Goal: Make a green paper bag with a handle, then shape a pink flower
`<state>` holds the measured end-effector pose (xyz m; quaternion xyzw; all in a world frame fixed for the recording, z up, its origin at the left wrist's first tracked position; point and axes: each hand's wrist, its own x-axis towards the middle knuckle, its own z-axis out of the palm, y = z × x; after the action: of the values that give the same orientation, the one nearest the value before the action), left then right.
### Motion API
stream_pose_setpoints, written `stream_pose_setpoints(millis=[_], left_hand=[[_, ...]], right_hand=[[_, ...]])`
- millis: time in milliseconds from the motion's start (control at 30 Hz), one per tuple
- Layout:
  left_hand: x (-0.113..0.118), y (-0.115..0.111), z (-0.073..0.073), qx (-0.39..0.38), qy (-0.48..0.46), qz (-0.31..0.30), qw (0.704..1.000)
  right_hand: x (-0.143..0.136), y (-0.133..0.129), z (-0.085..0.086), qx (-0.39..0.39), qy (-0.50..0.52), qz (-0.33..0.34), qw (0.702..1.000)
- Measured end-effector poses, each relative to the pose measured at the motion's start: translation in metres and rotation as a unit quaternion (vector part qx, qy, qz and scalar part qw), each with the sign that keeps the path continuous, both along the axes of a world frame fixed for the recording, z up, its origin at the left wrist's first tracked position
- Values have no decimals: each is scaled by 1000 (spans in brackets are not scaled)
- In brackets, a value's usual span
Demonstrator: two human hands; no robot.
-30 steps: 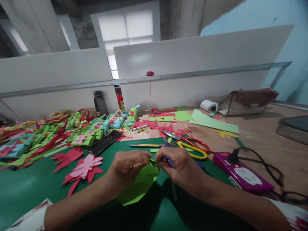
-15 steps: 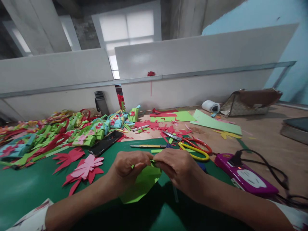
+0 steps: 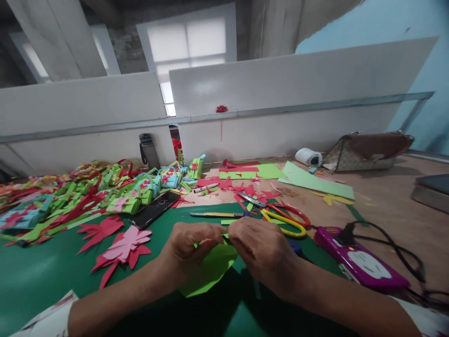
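Note:
A bright green paper piece (image 3: 209, 271) hangs below my two hands over the green mat (image 3: 157, 309). My left hand (image 3: 192, 245) pinches its upper left edge. Close beside it, my right hand (image 3: 261, 248) grips the upper right edge, fingers curled. The fingertips nearly meet and hide the top of the paper. Just beyond them lie a yellow craft knife (image 3: 219, 215) and scissors (image 3: 286, 223) with red and yellow handles. Pink and red paper flowers (image 3: 126, 244) rest left of my left hand.
A black phone (image 3: 154, 210) and many small paper bags (image 3: 122, 199) are at the left. Behind are a bottle (image 3: 149, 152) and paper sheets (image 3: 315, 180). To the right sit a purple power strip (image 3: 361, 260), a paper roll (image 3: 307, 157) and a handbag (image 3: 368, 152).
My right hand has turned slightly, its fingers curled closer over the paper edge. The green paper has shifted a little to the right. The view has moved very slightly.

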<state>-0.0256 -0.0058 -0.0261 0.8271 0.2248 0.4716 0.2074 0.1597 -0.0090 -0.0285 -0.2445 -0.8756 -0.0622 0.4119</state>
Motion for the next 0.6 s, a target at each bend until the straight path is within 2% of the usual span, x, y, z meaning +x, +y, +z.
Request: stream_pose_setpoints(millis=[133, 400, 600], left_hand=[[0, 3, -4, -6, -22, -26, 999], [-2, 3, 0, 21, 35, 23, 999], [0, 2, -1, 31, 40, 36, 998]], right_hand=[[1, 1, 1, 8, -8, 15, 1000], [0, 3, 1, -18, -49, 17, 999], [0, 7, -8, -11, -48, -1, 999]])
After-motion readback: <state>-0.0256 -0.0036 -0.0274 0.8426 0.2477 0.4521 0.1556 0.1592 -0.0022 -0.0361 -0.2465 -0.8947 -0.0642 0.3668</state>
